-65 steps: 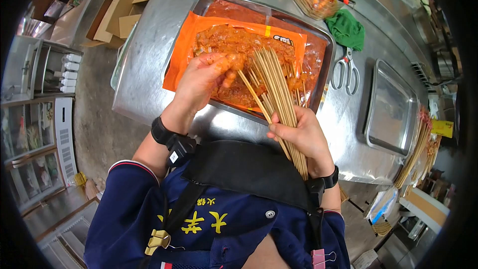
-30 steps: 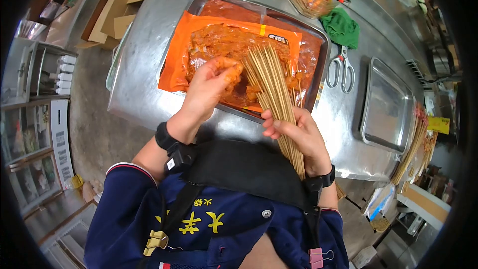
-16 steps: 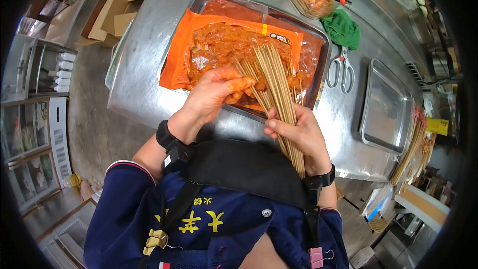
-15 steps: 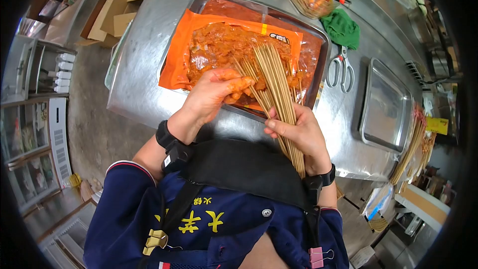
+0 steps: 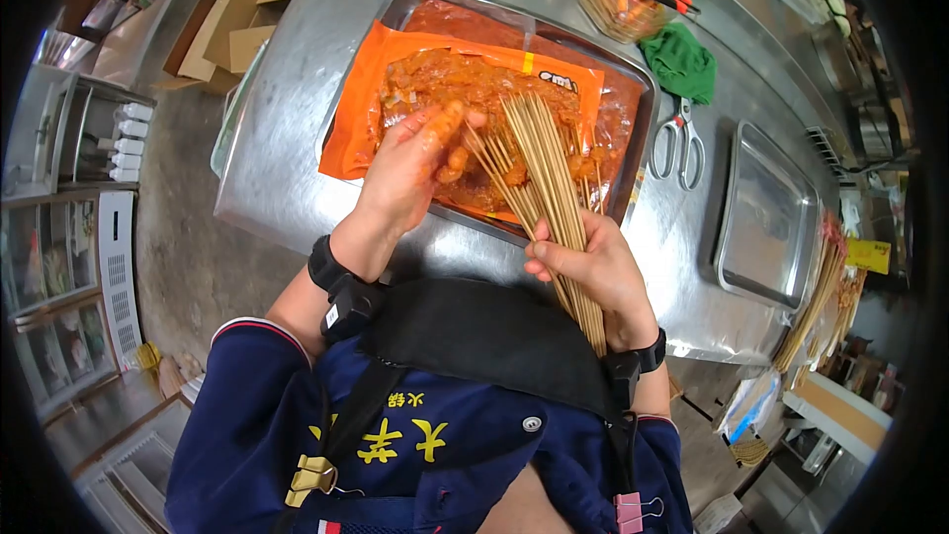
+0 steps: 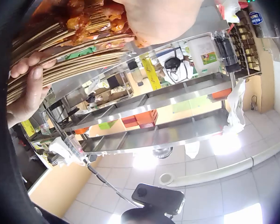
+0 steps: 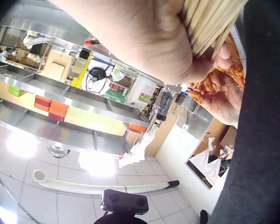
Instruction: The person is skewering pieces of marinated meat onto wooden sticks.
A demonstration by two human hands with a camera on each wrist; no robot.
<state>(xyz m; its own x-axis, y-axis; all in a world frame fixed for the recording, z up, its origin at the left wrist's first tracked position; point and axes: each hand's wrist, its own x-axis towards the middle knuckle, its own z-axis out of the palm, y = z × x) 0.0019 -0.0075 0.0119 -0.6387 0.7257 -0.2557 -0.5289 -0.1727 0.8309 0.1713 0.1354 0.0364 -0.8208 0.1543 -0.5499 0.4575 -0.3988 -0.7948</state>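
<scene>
My right hand (image 5: 598,262) grips a thick bundle of bamboo skewers (image 5: 549,163), fanned with their tips pointing away from me. Some skewers carry small pieces of orange-sauced meat (image 6: 78,22), seen in the left wrist view. Left of the skewer tips is my left hand (image 5: 405,158), its bent fingers coated in orange sauce; I cannot tell whether a piece lies between them. Beneath both hands, an orange bag (image 5: 346,138) full of sauced meat (image 5: 425,69) lies in a metal tray (image 5: 645,138). The right wrist view shows the sauce-covered left hand beyond the skewers.
On the steel table (image 5: 287,138), scissors (image 5: 680,148) and a green cloth (image 5: 680,61) lie right of the tray. A clear container (image 5: 603,10) with pens stands behind. Another metal tray (image 5: 771,218) sits at far right, and cardboard boxes (image 5: 222,30) at far left.
From the skewer tips half a second ago, my left hand has drawn back left and away from me, over the bag. The right hand keeps its hold, nearly still.
</scene>
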